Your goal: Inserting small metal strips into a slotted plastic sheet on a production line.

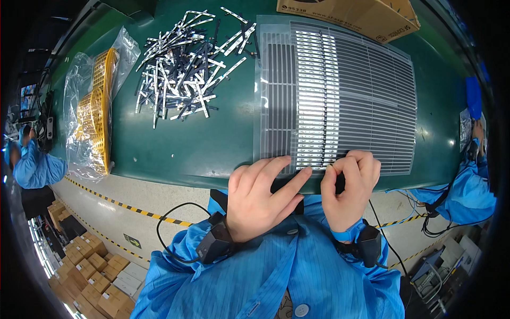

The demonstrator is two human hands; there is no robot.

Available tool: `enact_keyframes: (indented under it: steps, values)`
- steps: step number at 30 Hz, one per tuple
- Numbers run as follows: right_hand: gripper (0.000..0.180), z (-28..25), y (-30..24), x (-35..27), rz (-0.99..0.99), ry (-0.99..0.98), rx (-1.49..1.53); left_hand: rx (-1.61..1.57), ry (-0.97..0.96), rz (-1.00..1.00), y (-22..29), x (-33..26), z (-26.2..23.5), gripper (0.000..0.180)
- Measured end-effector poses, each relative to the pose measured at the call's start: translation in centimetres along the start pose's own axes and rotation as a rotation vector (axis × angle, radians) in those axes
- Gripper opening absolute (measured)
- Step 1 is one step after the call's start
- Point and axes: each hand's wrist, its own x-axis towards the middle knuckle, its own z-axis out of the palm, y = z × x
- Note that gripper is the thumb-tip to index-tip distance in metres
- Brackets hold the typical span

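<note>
A clear plastic sheet with dark grey stripes (377, 111) lies on the green table in front of me. Down its left-middle part runs a column of short white strips (317, 95) with small dark marks, laid side by side. My left hand (260, 199) rests at the sheet's near edge, fingers stretched out, the index fingertip by the lowest strips. At the near end of that column, my right hand (351, 181) has thumb and index finger pinched together. Whatever is between those fingertips is too small to make out.
Left of the sheet is a loose pile of black and white strips (186, 74). Farther left, yellow perforated pieces (94, 114) lie in a clear bag. A cardboard box (345, 16) stands behind the sheet. Other people in blue sleeves (40, 167) are at both sides.
</note>
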Motion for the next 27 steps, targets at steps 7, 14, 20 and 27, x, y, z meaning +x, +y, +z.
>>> enact_keyframes:
  steps: [7, 14, 20, 27]
  values:
    - [0.013, -0.4, 0.0, 0.4, -0.054, -0.017, -0.143, 0.044, 0.015, 0.024, 0.0, 0.1, 0.2, 0.054]
    - [0.013, -1.2, 0.2, 1.1, -0.132, -0.082, -0.203, 0.072, 0.029, 0.033, 0.0, -0.1, 0.4, 0.056]
    - [0.016, -1.9, 1.9, 0.6, -0.106, -0.040, -0.057, 0.077, 0.027, 0.036, 0.2, 0.0, 0.4, 0.057]
    - [0.038, -2.1, 2.6, -1.9, -0.189, -0.055, 0.029, 0.109, 0.040, 0.067, -0.3, 0.0, 0.6, 0.056]
